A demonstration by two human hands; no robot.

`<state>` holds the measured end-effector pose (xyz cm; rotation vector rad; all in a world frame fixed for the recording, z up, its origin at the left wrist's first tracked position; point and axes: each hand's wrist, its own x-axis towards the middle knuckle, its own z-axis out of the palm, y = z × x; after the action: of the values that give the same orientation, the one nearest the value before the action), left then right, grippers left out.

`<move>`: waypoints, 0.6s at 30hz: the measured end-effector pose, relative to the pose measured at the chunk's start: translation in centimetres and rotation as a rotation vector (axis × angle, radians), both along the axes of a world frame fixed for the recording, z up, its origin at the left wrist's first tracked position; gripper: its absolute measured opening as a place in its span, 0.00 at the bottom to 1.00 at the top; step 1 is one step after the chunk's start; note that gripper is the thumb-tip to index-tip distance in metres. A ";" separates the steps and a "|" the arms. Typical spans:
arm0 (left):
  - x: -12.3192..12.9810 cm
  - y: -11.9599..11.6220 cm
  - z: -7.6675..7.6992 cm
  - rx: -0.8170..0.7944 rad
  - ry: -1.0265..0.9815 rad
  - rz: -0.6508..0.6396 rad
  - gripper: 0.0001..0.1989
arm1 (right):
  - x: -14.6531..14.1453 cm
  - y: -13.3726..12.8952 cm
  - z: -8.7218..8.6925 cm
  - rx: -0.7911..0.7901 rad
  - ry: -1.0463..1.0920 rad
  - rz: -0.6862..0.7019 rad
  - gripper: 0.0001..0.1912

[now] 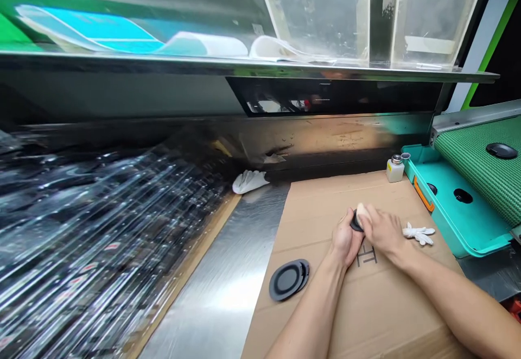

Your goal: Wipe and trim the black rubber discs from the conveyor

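Observation:
Over the cardboard sheet (317, 218), my left hand (344, 240) grips a small black round part (355, 223) by its edge. My right hand (382, 232) has its fingers closed around a small cream-white pad (361, 212) and presses it against the face of that part. The fingers hide much of both items. Left of my left forearm lie dark grey round plates (286, 281), one partly on top of another. A crumpled white glove (419, 233) rests just right of my right hand.
A teal tray (484, 239) with black round parts stands to the right, beside a green conveyor belt (484, 147) carrying another black part. A small bottle (394, 169) is at the cardboard's back edge. Stacked clear plastic trays (122, 239) fill the left, near another white glove (249, 181).

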<state>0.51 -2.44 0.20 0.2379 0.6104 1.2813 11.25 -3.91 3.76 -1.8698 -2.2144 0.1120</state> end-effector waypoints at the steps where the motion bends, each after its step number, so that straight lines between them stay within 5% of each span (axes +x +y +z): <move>1: 0.0 0.0 0.1 -0.006 -0.001 0.002 0.16 | -0.2 -0.2 -0.1 -0.007 -0.003 -0.024 0.20; 6: -0.3 -0.2 0.6 -0.015 -0.029 -0.078 0.18 | -0.5 0.3 0.4 -0.028 -0.015 -0.009 0.21; 11: -0.8 -0.7 1.0 0.033 0.075 -0.117 0.14 | 3.5 2.6 1.7 0.024 -0.033 -0.261 0.21; 14: -0.5 -1.5 1.3 0.190 0.348 -0.037 0.22 | 6.4 3.4 1.8 0.091 -0.016 -0.345 0.22; 18: 0.0 -3.0 1.6 0.570 0.971 0.199 0.42 | 7.8 3.9 1.2 0.068 0.022 -0.300 0.21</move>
<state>0.48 -5.45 1.82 1.3484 1.0849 1.4778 19.02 -0.01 5.00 -2.1240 -1.8715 0.0030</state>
